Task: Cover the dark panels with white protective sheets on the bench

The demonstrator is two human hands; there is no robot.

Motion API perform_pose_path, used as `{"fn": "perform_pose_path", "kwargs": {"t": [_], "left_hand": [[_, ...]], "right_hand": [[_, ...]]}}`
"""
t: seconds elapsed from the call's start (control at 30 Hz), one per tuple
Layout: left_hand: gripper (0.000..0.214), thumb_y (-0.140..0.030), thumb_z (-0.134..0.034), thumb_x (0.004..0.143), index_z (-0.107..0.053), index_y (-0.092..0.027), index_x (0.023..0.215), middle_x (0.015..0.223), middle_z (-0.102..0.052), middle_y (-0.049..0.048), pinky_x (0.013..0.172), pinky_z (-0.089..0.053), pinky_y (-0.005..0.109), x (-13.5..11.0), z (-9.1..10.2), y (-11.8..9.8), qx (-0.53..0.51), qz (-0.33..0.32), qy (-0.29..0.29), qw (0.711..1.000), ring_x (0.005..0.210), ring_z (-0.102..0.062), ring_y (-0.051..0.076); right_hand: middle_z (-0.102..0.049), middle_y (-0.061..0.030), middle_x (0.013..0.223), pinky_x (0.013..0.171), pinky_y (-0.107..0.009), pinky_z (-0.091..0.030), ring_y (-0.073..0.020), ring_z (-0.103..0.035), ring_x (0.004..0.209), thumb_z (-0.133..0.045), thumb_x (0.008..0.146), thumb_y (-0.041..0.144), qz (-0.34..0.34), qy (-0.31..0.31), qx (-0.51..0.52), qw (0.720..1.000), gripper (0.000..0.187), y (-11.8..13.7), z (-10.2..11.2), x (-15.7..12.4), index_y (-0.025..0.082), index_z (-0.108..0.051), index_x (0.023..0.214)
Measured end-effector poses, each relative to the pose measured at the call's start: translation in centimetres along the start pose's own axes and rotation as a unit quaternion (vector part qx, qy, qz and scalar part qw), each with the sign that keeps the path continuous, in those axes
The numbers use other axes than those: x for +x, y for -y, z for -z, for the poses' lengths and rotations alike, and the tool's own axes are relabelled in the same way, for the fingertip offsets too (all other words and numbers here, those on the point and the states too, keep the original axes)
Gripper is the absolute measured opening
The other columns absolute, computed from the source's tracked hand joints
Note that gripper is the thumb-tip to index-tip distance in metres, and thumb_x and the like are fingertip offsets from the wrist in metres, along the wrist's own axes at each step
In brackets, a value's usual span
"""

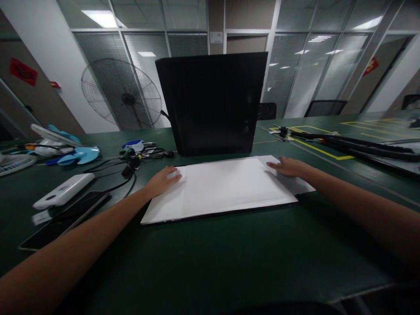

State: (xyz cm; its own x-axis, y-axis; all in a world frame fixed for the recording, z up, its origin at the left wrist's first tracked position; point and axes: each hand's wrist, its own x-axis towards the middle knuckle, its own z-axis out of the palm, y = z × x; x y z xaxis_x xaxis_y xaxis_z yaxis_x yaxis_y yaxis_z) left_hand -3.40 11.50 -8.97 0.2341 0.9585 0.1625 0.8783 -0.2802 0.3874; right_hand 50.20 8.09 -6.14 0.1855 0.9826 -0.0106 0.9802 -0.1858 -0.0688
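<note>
A flat white panel (pixel 226 186) with a thin dark edge lies on the green tabletop in front of me. Fold lines run near its left and right sides, and a white flap (pixel 300 185) sticks out under it on the right. My left hand (pixel 163 180) rests at the panel's far left corner, fingers apart. On the opposite side, my right hand (pixel 288 167) lies at the far right corner with its fingers stretched out. Just behind the panel stands a large black board or box (pixel 213 105), upright.
Left of the panel lie a white oblong device (pixel 64 191), a dark phone (pixel 65 221), tangled black cables (pixel 131 164) and a fan with blue blades (pixel 80 155). Black strips (pixel 367 146) lie on the right near yellow tape lines (pixel 318 148). A large caged fan (pixel 121 94) stands beyond the table.
</note>
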Motion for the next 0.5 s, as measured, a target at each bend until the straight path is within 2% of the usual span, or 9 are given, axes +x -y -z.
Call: {"fn": "perform_pose_path", "kwargs": {"t": [0.1, 0.23, 0.37, 0.5], "left_hand": [[0.068, -0.066, -0.05, 0.092, -0.063, -0.02, 0.14, 0.16, -0.053, 0.012, 0.124, -0.036, 0.046, -0.1, 0.0, -0.2, -0.012, 0.003, -0.005, 1.0, 0.147, -0.05, 0.034], [0.072, -0.069, -0.05, 0.092, -0.062, -0.019, 0.142, 0.161, -0.052, 0.013, 0.123, -0.036, 0.046, -0.1, 0.1, -0.3, -0.01, 0.003, -0.004, 1.0, 0.148, -0.049, 0.035], [0.082, -0.07, -0.056, 0.087, -0.057, -0.014, 0.148, 0.164, -0.047, 0.016, 0.125, -0.034, 0.044, 0.0, 0.1, -0.2, 0.009, 0.003, 0.005, 1.0, 0.15, -0.046, 0.035], [0.083, -0.064, -0.059, 0.087, -0.053, -0.012, 0.151, 0.165, -0.046, 0.0169, 0.126, -0.033, 0.042, 0.2, 0.2, 0.0, 0.019, 0.011, 0.008, 1.0, 0.15, -0.046, 0.034]], "right_hand": [[-0.063, -0.0342, 0.134, 0.1, -0.052, -0.051, -0.042, -0.066, 0.121, -0.031, 0.096, 0.083, -0.011, 0.027, 0.005, 1.0, 0.098, 0.8, 0.1, -0.3, 0.0, -0.054, 0.145], [-0.067, -0.0287, 0.133, 0.1, -0.054, -0.052, -0.0415, -0.067, 0.119, -0.031, 0.095, 0.084, 0.011, 0.034, 0.025, 0.999, 0.099, 2.7, 0.1, -1.1, 0.005, -0.052, 0.15], [-0.065, -0.0253, 0.138, 0.103, -0.051, -0.051, -0.0381, -0.066, 0.122, -0.031, 0.099, 0.078, 0.045, 0.028, 0.057, 0.997, 0.09, 3.6, 0.3, -1.4, 0.008, -0.051, 0.153], [-0.061, -0.023, 0.146, 0.106, -0.044, -0.049, -0.034, -0.063, 0.128, -0.027, 0.106, 0.065, 0.059, 0.011, 0.083, 0.995, 0.077, 3.4, 0.6, -1.1, 0.008, -0.055, 0.149]]}}
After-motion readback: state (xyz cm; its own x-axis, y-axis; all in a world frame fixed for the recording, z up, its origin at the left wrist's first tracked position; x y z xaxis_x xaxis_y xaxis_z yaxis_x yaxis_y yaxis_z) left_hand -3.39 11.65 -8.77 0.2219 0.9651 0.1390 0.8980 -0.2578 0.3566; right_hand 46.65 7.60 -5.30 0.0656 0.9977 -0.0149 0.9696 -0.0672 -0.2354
